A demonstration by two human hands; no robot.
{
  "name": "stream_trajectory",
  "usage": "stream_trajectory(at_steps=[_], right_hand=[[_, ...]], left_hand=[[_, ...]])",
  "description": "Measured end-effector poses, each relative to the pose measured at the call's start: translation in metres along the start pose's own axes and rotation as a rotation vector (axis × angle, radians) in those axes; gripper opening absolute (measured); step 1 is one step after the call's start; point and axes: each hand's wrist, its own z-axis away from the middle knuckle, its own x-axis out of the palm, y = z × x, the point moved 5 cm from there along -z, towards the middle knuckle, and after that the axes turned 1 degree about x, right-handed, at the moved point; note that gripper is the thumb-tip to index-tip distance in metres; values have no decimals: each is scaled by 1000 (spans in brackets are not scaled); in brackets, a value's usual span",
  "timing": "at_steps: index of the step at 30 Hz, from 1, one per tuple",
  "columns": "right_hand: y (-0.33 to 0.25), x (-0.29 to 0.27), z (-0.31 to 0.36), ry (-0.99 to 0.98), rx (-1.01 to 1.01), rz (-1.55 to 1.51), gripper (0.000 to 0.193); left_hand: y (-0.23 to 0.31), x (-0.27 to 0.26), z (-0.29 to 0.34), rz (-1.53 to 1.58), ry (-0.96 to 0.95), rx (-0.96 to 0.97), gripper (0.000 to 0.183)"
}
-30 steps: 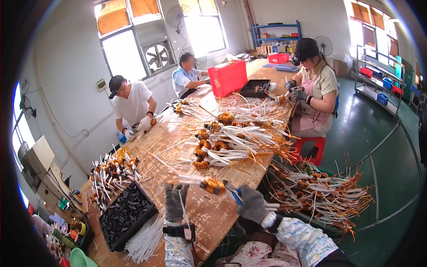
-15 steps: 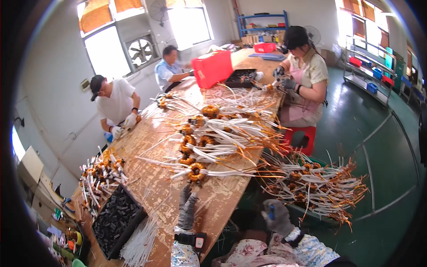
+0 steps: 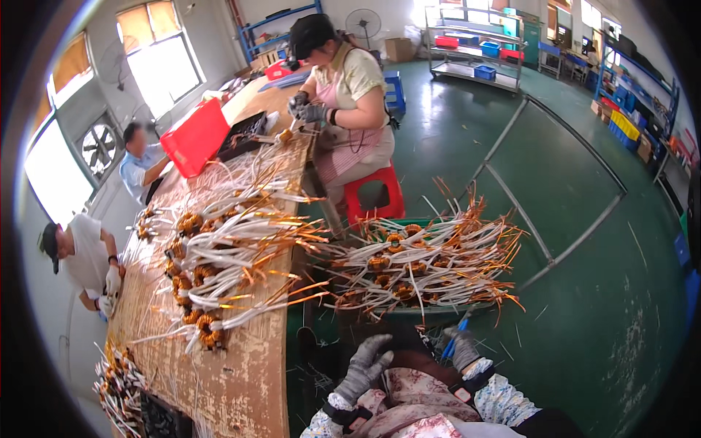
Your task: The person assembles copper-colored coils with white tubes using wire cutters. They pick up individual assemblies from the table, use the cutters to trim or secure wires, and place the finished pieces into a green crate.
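My left hand (image 3: pixel 363 370), in a grey glove, is held over my lap with its fingers apart and nothing in it. In my gloved right hand (image 3: pixel 465 352) is a small blue-handled tool (image 3: pixel 454 338) that looks like pliers; its tip is hard to make out. Just beyond both hands stands a green crate (image 3: pixel 409 315) heaped with copper-wound ring coils (image 3: pixel 380 263) on long white-sleeved leads with bare copper ends. More such coils (image 3: pixel 209 332) lie in a row on the wooden table (image 3: pixel 248 387) to my left.
A co-worker in a pink apron (image 3: pixel 358 109) sits on a red stool (image 3: pixel 374 193) beyond the crate. Two more people work along the table's far side, near a tilted red bin (image 3: pixel 194 139). A black tray (image 3: pixel 164 420) stands at the near left. A metal frame (image 3: pixel 504 197) lies on the green floor.
My view has swung to the right. My left hand has come off the table and is now over my lap. My right hand still grips the blue-handled tool, now beside the crate.
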Motion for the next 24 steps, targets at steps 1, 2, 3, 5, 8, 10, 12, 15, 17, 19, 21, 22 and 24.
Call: stream_trajectory(at_steps=[1,2,3,5,8,10,12,15,17,19,21,22,24], right_hand=[[10,-1,-5,-39,36,-18,11],[20,1,-7,-45,46,-25,11],[26,-1,-7,-45,115,-57,11],[32,6,-4,-40,231,-48,10],[47,17,-14,-124,312,87,12],[51,38,-19,-154,339,209,14],[37,52,-34,-261,194,414,17],[35,79,-94,-380,34,595,23],[25,104,-133,-392,-311,955,29],[-12,141,-146,-365,-467,1230,33],[-37,172,-162,-350,-452,1481,35],[-38,180,-186,-327,-512,1646,36],[-44,198,-211,-272,-638,1879,36]], left_hand=[[-3,4,8,53,-40,-51,35],[-6,-1,20,-1,-34,-103,32],[-14,0,28,47,-42,-178,31],[-39,-4,52,85,-25,-330,31],[-70,-10,82,57,43,-495,30],[-110,-22,108,180,115,-420,33],[-52,-14,93,426,224,-488,33],[-33,-19,85,612,309,-520,33],[-45,-22,82,619,283,-522,33],[-75,-29,87,632,300,-539,33],[-92,-32,93,713,337,-545,31],[-93,-33,93,715,344,-540,31],[-93,-35,97,772,375,-527,31]])
